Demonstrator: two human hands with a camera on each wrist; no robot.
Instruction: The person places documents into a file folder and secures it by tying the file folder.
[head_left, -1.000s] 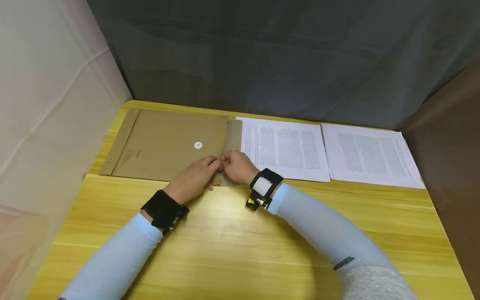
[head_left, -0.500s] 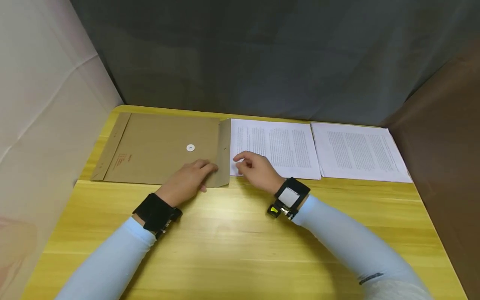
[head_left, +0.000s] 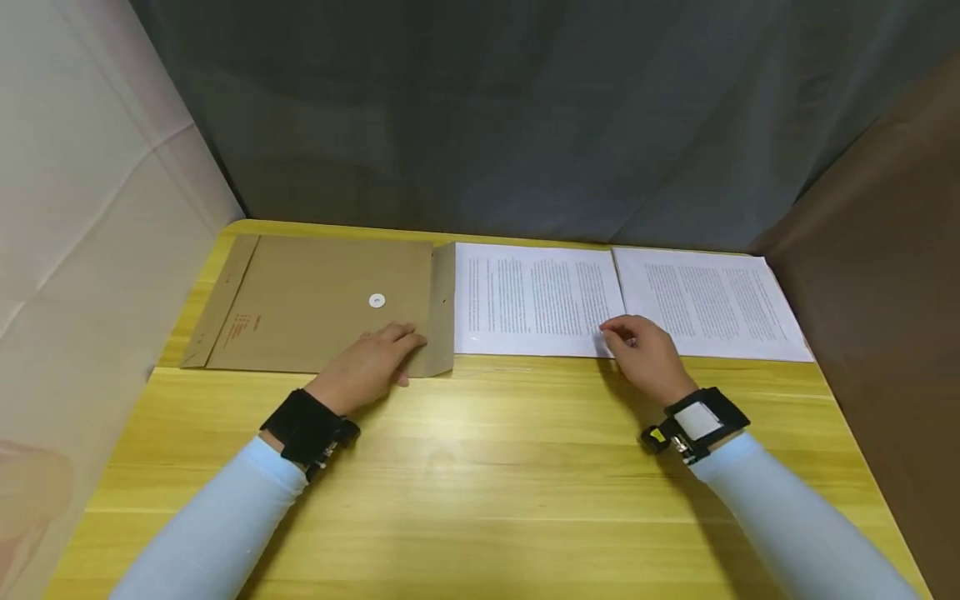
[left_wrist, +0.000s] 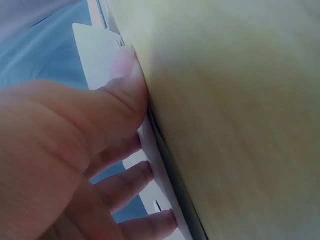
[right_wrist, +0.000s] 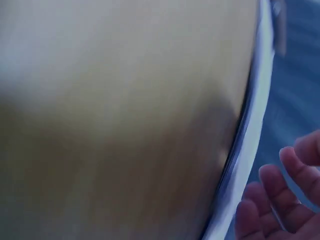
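A yellow wooden table bears a brown envelope and two printed sheets.

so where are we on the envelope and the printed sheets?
Done: the brown envelope lies with its flap open toward the sheets. In hand: the left hand rests on the envelope near the flap, while the right hand is at the near corner of the left printed sheet. Left: both sheets, including the right one, lie outside the envelope.

Even, fairly bright overhead light, soft shadows under both forearms on the table, faint sheen on the wood, head view sharp (slight edge bending), both wrist views badly blurred, dim, close-up.
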